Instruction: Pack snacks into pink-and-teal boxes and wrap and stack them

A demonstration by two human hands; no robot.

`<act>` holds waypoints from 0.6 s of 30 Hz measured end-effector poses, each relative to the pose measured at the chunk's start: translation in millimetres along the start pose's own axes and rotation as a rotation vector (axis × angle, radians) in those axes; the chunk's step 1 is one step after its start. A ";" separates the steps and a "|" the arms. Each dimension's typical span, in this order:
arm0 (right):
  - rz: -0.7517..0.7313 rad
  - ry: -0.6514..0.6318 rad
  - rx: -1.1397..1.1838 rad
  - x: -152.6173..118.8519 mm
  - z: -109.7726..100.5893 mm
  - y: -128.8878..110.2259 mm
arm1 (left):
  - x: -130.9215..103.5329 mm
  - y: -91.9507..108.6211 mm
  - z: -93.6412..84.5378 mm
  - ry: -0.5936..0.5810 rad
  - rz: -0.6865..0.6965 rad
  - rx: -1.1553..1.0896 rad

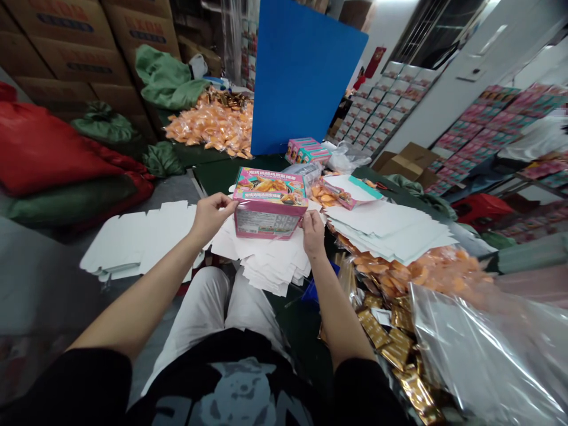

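Pink box (270, 206) held; L hand (210, 216), R hand (314, 234)

A blue panel (302, 77) stands upright at the back of the dark green surface (215, 177). To its right, cool light brightens a white wall (388, 26) beside a dark barred opening (437, 29), probably a window, though blur hides detail. Stacked brown cartons (73, 50) fill the left; the floor (173, 189) is grey.

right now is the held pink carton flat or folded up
Folded up: the pink carton shows two printed faces meeting at an edge. Cannot tell whether it's shut.
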State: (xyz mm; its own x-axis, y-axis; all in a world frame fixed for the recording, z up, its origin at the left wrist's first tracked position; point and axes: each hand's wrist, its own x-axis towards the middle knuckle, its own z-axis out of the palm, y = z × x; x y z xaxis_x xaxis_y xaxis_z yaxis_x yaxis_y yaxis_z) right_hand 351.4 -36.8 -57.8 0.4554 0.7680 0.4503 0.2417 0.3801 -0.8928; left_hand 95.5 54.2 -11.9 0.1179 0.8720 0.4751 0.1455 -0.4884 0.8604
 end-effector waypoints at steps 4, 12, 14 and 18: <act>-0.127 0.079 -0.309 -0.5 -3.5 -6.3 | -0.9 -3.2 -1.3 -0.011 0.128 0.148; -0.256 0.219 -0.381 18.6 5.8 8.1 | 24.1 -28.0 9.9 -0.004 0.343 0.203; -0.256 0.235 -0.373 22.1 7.1 9.7 | 27.4 -31.9 12.9 0.010 0.341 0.188; -0.264 0.237 -0.342 28.8 8.4 12.8 | 30.3 -38.2 20.5 0.056 0.295 0.020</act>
State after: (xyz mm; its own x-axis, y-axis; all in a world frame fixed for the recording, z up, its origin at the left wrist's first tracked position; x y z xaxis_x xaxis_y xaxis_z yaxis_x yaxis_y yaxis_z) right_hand 360.5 -5.5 -56.4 0.5133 0.5150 0.6865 0.6246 0.3243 -0.7104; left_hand 113.7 98.7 -34.2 0.1038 0.6927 0.7137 0.1325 -0.7208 0.6803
